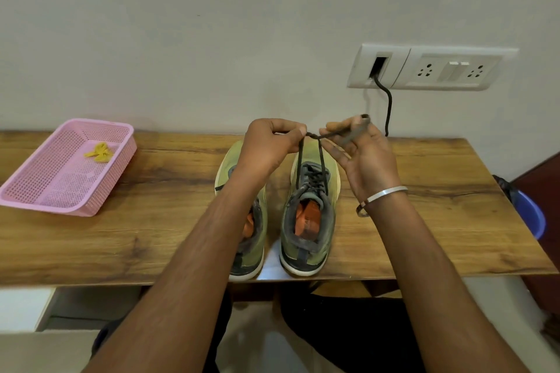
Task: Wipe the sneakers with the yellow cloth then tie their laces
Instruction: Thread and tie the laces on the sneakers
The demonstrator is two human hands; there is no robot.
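Olive-green sneakers point(278, 206) — yellow cloth point(99, 153) — pink basket point(36, 191).

No text, brand or number can be read anywhere. The orange insole point(309, 221) bears a mark too blurred to read.

left sneaker point(235, 179) half hidden by forearm, blue bin point(528, 212) cut off

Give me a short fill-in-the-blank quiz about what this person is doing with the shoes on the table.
1. Both hands, the left hand and the right hand, pinch the dark ____ of the right sneaker.
2. The yellow cloth lies in the ____ basket.
3. The right wrist wears a silver ____.

Missing words: laces; pink; bangle
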